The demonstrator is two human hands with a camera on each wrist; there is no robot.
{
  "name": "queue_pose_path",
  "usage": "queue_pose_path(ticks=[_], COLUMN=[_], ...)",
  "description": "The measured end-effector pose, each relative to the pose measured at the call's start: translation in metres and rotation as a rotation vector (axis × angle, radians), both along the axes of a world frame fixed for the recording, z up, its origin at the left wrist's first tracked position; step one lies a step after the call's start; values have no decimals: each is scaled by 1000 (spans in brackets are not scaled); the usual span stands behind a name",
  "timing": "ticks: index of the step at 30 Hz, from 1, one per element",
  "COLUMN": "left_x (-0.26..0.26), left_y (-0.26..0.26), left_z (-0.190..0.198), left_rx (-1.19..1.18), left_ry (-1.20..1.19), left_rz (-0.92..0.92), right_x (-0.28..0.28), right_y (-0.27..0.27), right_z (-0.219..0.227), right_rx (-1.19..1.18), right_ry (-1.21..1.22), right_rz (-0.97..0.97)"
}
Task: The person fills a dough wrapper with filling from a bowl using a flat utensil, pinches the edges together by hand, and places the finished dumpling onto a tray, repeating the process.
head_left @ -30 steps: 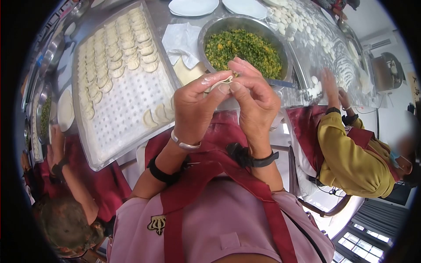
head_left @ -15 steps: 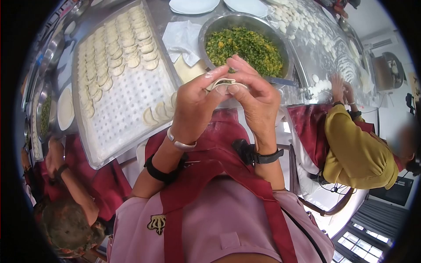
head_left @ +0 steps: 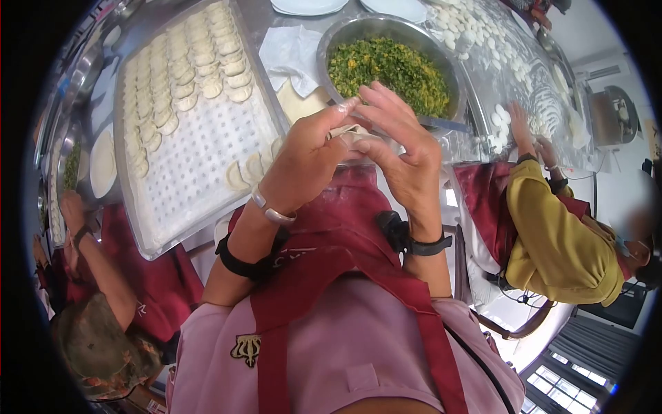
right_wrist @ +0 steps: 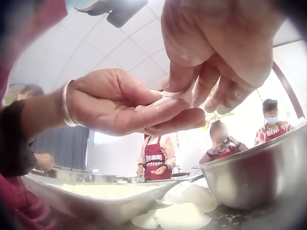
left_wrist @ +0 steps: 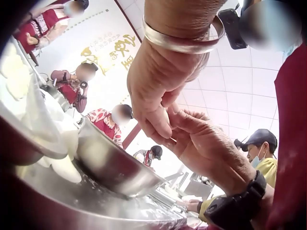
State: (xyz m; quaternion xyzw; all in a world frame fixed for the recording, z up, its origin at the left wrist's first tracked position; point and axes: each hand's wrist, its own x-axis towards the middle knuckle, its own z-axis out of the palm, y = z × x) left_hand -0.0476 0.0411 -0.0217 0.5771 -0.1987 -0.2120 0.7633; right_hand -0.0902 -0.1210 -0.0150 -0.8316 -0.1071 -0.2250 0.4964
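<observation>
A dumpling [head_left: 350, 130] of pale dough is held up between both hands, in front of the chest and just short of the filling bowl. The left hand [head_left: 303, 160] holds it from the left, thumb on the near side. From the right, the thumb and fingers of the right hand [head_left: 407, 153] pinch its edge. In the right wrist view the white dough [right_wrist: 176, 95] shows between the fingertips of both hands. Much of the dumpling is hidden by fingers, and the left wrist view shows mainly the backs of the hands.
Left of the hands lies a tray [head_left: 186, 155] with rows of dumplings. Beyond them stands a steel bowl [head_left: 452, 103] of chopped green and yellow filling, beside a white cloth [head_left: 289, 58] and flat wrappers [head_left: 300, 105]. Dough pieces [head_left: 476, 34] lie far right. People work at both sides.
The wrapper's open fold, with filling showing half a second ago, now looks drawn together. The right fingers have spread and lifted a little, and the left wrist has turned.
</observation>
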Motion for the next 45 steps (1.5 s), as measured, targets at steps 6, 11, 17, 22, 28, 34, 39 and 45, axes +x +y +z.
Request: queue_pose_path(ticks=[6, 11, 17, 22, 28, 34, 39, 45], left_x=[-6, -13, -19, -22, -19, -17, -20, -17], left_y=[2, -1, -12, -16, -8, -6, -6, -2], left_z=[15, 5, -1, -3, 2, -1, -2, 2], left_rx=[-46, -102, -191, -182, -57, -57, -71, 116], left_ry=[102, 157, 116, 33, 22, 90, 48, 13], left_rz=[-60, 23, 134, 139, 59, 45, 76, 9], right_x=[1, -4, -3, -2, -2, -6, -3, -1], right_y=[-6, 13, 17, 13, -4, 2, 5, 0], right_z=[-9, -1, -1, -4, -8, 4, -6, -8], right_rx=[371, 741, 693, 542, 207, 150, 120, -54], right_ry=[84, 135, 73, -25, -33, 21, -46, -166], right_rz=[68, 18, -27, -48, -48, -78, -75, -39])
